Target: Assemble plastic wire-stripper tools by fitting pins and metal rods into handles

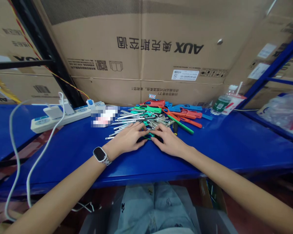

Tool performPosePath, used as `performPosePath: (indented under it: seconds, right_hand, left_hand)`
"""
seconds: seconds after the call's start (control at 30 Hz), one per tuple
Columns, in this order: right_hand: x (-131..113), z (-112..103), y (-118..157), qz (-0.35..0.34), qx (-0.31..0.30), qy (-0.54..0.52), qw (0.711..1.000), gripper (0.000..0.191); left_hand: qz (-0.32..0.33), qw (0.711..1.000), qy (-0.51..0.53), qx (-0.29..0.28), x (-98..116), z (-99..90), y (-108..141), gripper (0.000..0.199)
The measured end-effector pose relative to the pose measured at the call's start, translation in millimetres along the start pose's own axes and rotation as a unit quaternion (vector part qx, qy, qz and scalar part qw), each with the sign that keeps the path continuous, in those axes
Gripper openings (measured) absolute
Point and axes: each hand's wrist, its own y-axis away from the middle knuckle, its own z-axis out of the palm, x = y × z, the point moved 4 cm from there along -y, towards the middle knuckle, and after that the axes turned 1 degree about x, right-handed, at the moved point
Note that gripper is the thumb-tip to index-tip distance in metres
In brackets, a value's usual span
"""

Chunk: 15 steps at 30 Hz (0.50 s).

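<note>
Jeans (150, 208) are filling the foreground while the left hand (130, 136) and right hand (170, 139) are pinching a green piece (150, 134) between their fingertips, near metal rods (130, 116), its long axis apparently running side to side, neither hand nearer.

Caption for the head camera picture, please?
Bare left hand and right hand meet at a small green object over a blue table.

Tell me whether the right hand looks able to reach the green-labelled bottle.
Probably yes: the right hand is at a small green piece, but nothing tall blocks its way to the bottle.
</note>
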Motion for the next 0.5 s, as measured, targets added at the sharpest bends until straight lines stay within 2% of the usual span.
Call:
performPosePath:
  seconds: [0.13,0.27,0.4,0.5]
  right_hand:
    - [6,-4,0,0.018,0.027,-0.065,0.997,0.035]
    - [10,-13,-2,0.015,0.077,-0.092,0.993,0.026]
    - [21,-24,-4,0.019,0.113,-0.088,0.989,0.021]
    - [37,-33,-4,0.046,0.124,-0.061,0.989,0.021]
  left_hand:
    - [0.005,1.000,-0.009,0.012,1,-1.2,2,0.035]
    - [-0.011,0.999,0.017,0.036,-2,-8.9,2,0.039]
    - [-0.035,0.996,0.036,0.069,-12,-21.6,-4,0.030]
    - [-0.047,0.997,0.018,0.064,-22,-26.6,-16,0.026]
